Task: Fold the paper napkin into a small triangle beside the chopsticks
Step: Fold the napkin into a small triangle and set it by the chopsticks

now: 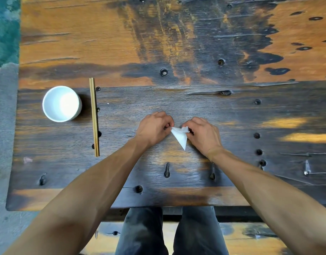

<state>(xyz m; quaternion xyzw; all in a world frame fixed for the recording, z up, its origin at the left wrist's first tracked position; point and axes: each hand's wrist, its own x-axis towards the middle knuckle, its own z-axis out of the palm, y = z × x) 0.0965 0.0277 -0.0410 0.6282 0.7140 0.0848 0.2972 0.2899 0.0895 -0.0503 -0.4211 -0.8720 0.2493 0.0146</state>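
A white paper napkin [181,137], folded to a narrow triangle with its tip pointing toward me, lies on the dark wooden table [177,43] near the middle. My left hand [153,127] pinches its upper left corner. My right hand [202,134] pinches the crumpled upper right corner. A pair of wooden chopsticks [94,116] lies straight, pointing away from me, well to the left of the napkin and apart from both hands.
A white bowl [61,103] stands just left of the chopsticks. The table's left edge borders grey floor and a teal rug [4,30]. My legs show below the table's front edge. Metal studs dot the wood.
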